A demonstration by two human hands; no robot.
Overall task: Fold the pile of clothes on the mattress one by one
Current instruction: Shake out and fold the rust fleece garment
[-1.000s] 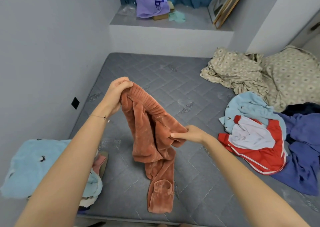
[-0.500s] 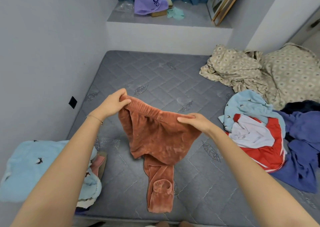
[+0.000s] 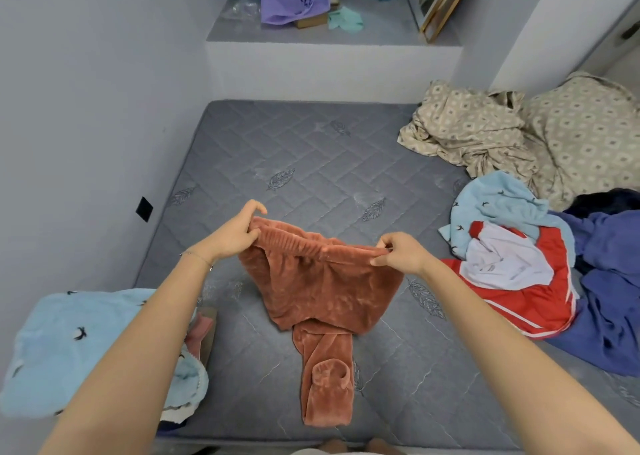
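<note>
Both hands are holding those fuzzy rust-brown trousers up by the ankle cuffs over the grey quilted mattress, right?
Not by the ankle ends. The head view shows the left hand and the right hand pinching the fuzzy rust-brown trousers by the gathered waistband, one hand at each end. The legs hang down towards the grey quilted mattress.

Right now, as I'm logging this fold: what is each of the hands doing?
Left hand: closed, pinching the top edge of the rust-coloured trousers.
Right hand: closed, pinching the same top edge at its other end.
</note>
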